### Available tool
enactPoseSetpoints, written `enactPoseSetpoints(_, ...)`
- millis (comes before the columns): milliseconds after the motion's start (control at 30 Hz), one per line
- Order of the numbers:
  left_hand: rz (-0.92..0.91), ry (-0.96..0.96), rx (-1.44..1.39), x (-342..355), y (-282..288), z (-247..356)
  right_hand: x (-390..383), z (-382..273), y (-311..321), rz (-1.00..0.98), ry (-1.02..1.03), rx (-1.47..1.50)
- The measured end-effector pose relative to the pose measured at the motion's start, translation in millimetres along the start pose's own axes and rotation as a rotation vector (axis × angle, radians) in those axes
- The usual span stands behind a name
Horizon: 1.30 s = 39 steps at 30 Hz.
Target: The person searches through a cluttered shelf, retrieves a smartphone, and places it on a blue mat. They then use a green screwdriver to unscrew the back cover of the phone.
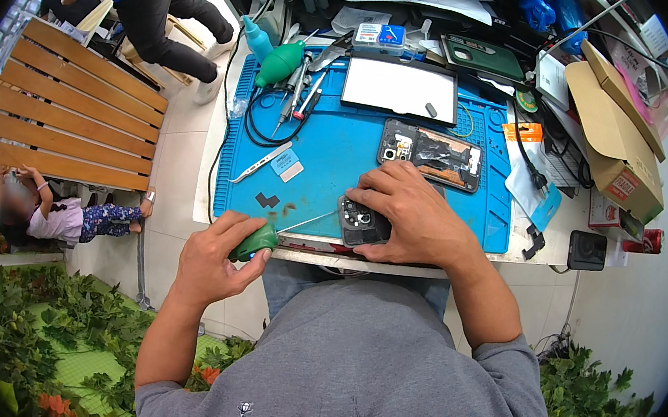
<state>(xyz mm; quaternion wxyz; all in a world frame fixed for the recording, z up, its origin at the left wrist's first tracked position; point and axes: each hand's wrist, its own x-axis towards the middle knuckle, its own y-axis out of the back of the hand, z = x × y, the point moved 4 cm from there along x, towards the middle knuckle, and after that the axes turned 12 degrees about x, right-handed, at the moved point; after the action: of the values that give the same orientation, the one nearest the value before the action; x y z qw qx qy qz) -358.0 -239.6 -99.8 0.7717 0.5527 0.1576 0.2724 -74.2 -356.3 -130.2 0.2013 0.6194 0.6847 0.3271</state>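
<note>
A green-handled tool [255, 243] is grasped in the left hand [213, 257], its handle pinched between thumb and fingers, and its thin shaft is pointed up and rightward from just off the near edge of the tabletop [208, 183]. A black phone part with camera rings [362, 224] is gripped by the right hand [419, 213] at the middle of the near edge of the blue mat [332, 147], its camera end left exposed and the rest covered by the fingers. The shaft's tip is brought to the left side of that part; whether contact is made cannot be told. The step in hand is judged to be close work along the part's edge or camera area. For the next move, a firm hold by the right hand seems called for, with the tip guided lightly so that the lenses are not scratched by a slip. Toward the mat's far right corner, a phone with its insides exposed [431, 155] is laid flat; white tweezers [261, 162] are set near the mat's left edge, with small dark pieces [267, 201] lying nearer the near edge.
</note>
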Motion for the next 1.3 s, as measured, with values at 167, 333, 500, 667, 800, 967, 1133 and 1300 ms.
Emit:
enactPoseSetpoints(167,0.003,0.0,0.008,1,0,0,0,-1,0,-0.003,-0.007,-0.008)
enactPoseSetpoints(333,-0.005,0.018,-0.005,2,1,2,0,-1,0,-0.011,-0.014,-0.008)
enactPoseSetpoints(500,-0.003,0.024,-0.002,2,1,3,1,-1,0,-0.022,-0.027,-0.006)
enactPoseSetpoints(667,-0.007,0.015,0.004,2,1,1,0,0,-1,-0.013,-0.016,-0.013)
enactPoseSetpoints(800,0.001,0.014,0.01,5,1,2,0,-1,0,-0.013,-0.013,-0.007)
enactPoseSetpoints(967,0.004,0.004,0.004,8,2,3,-1,-1,0,0.004,-0.005,-0.013)
enactPoseSetpoints(1133,-0.003,0.02,0.003,7,2,3,0,-1,2,-0.008,-0.015,0.003)
enactPoseSetpoints(1300,0.052,-0.031,0.031,10,1,3,-1,-2,3,0.004,-0.011,0.003)
